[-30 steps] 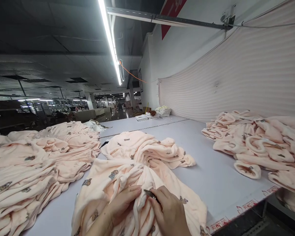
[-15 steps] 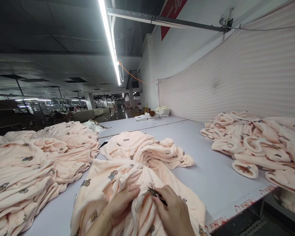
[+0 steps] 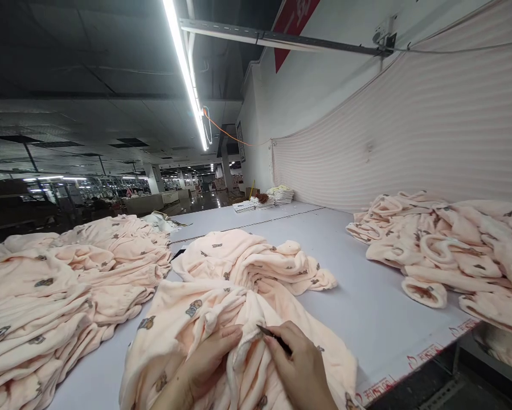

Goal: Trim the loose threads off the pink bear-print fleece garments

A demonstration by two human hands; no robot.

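Pink pile [image 3: 37,307] left on table [image 3: 367,319]; left hand [image 3: 208,359] pinching fold of pink garment [image 3: 244,356], which lies under and between both hands; right hand [image 3: 300,359], just beside, clamped round small dark snips [image 3: 285,345], tip at fold; second pink pile [image 3: 447,245] right; pale cloth [image 3: 501,347] below table edge, in or behind dark bin-like frame [image 3: 480,371], can't tell

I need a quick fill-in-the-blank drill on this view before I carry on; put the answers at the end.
1. The thread snips are held in the person's ____ hand.
2. The printed fleece garment is gripped beside the snips' tip by the ____ hand.
3. The lettering along the edge of the table is ____ in colour.
4. Between near and far, the white stack stands at the table's ____ end.

Missing words: right; left; red; far.
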